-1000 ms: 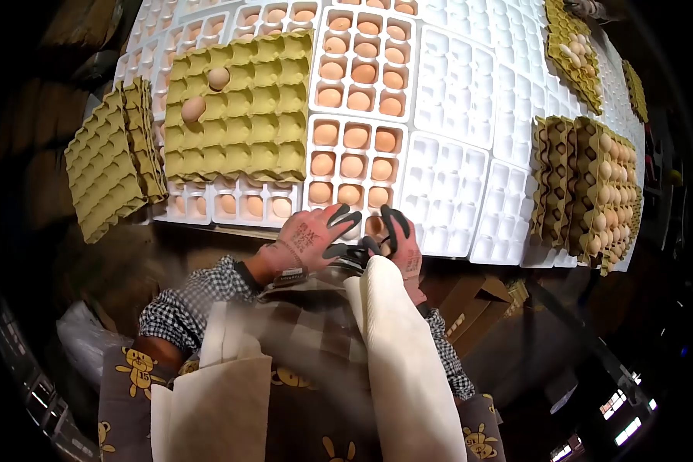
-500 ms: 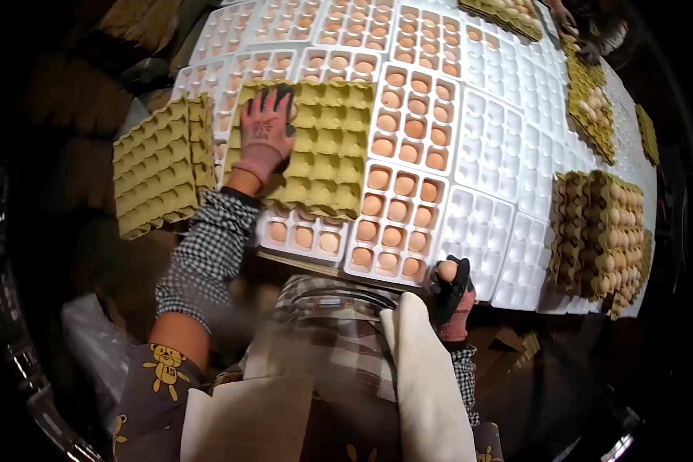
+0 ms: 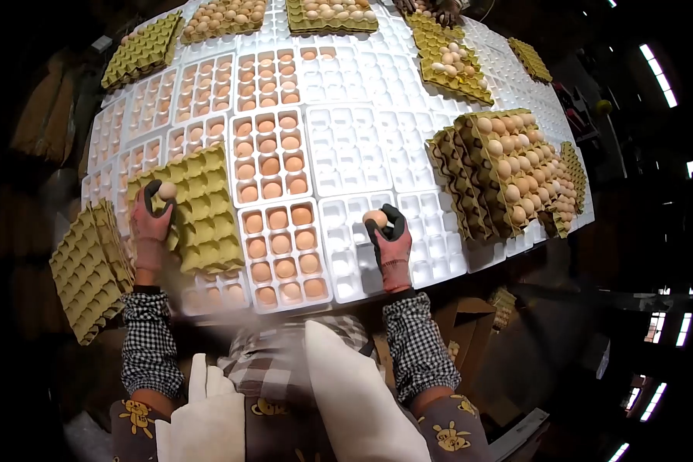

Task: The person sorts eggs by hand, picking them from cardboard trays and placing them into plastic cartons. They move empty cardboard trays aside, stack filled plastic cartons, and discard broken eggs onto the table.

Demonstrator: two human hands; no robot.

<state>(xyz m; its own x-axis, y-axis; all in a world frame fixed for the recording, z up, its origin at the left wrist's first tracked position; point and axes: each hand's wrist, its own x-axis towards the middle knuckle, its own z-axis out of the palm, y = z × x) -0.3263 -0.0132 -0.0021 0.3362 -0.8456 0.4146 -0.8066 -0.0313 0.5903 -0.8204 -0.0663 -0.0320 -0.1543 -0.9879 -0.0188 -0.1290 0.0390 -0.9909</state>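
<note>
My left hand [image 3: 152,227], in a pink glove with dark fingertips, grips a brown egg [image 3: 167,190] between thumb and fingers. Beneath it lies a yellow-green pulp egg tray [image 3: 205,204] with bare cups, resting over white trays of eggs. My right hand [image 3: 393,250], gloved alike, has its fingers closed round another light brown egg [image 3: 375,219]. That egg is held above a white plastic tray [image 3: 344,266] whose visible pockets hold no eggs. Just left of it, a white tray [image 3: 327,289] has a brown egg in each visible pocket.
Stacked pulp trays full of eggs [image 3: 508,177] stand on the right. More pulp trays [image 3: 92,273] lean at the table's left edge. Along the far side lie egg-laden trays [image 3: 331,17], with another person's gloved hand [image 3: 446,11] near one. A cardboard box [image 3: 466,323] sits below the table edge.
My view has turned right. My right hand has moved from the table's front edge up over the white tray, egg still held. My left hand, earlier spread on the pulp tray, now clasps an egg.
</note>
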